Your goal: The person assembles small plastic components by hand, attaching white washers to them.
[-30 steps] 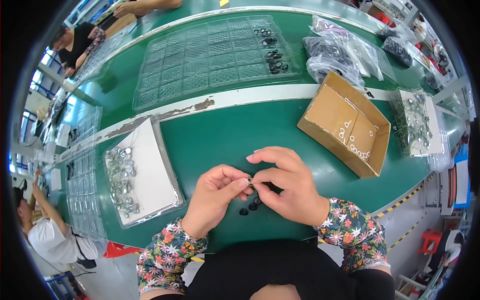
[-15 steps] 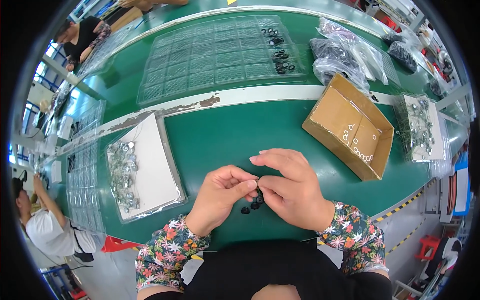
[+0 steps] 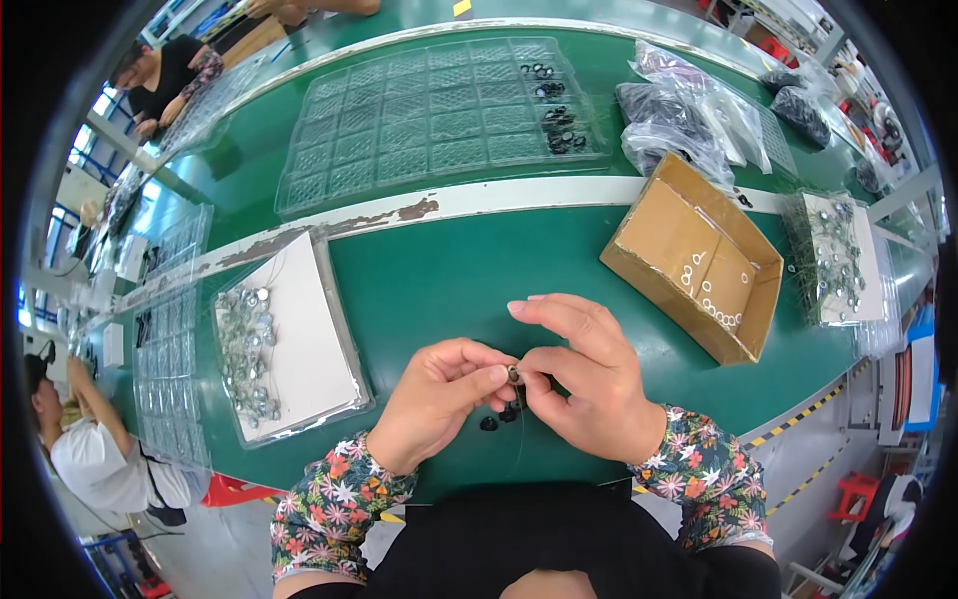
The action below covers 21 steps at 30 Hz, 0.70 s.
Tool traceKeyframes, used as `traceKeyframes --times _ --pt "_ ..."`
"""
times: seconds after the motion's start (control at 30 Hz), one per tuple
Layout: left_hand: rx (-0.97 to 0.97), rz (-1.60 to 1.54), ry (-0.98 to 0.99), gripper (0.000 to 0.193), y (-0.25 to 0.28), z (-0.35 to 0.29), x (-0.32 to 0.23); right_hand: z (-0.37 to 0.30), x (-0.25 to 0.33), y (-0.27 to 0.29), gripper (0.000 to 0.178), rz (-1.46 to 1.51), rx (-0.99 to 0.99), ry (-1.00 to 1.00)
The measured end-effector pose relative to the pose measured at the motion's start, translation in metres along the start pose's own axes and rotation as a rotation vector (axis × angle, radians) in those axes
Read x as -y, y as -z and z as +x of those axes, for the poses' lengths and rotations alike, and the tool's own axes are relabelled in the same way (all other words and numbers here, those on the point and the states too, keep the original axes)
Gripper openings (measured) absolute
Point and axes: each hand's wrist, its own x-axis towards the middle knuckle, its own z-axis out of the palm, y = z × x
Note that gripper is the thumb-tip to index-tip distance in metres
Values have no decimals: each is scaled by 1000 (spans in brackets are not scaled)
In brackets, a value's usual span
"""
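Over the near middle of the green table, my left hand (image 3: 429, 404) pinches a small round metallic part (image 3: 514, 373) between thumb and forefinger. A thin wire hangs down from this part. From the other side, my right hand (image 3: 594, 399) closes its thumb and a fingertip at the same part, the forefinger raised and apart. Whether the right fingertips hold the part itself or its wire is too small to tell. Just below the fingertips lie a few small black round pieces (image 3: 489, 423), partly hidden by my hands.
On the left lies a tray with a white sheet (image 3: 314, 349) and wired metallic discs (image 3: 249, 344). A cardboard box (image 3: 664, 304) with white rings (image 3: 707, 306) stands right. Beyond are a clear compartment tray (image 3: 429, 125), bagged black parts (image 3: 664, 115) and another disc tray (image 3: 833, 260). Other people sit left.
The small part has turned up between my fingertips, and its thin wire now shows hanging down. My hands stay in nearly the same place.
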Motion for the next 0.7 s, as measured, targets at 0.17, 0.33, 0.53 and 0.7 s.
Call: traceKeyframes --times 0.17,0.33,0.53,0.7 --pt "14 1 17 11 -1 0 -2 3 -5 10 14 -88 -49 6" --pt "6 -11 -22 15 8 -2 -1 12 -27 52 13 -635 -213 -73" --pt "-40 -56 -104 15 3 0 -5 -3 -56 84 8 -940 -11 -462" --pt "-40 -93 -166 15 4 0 -9 -2 -59 80 7 -929 -84 -342"
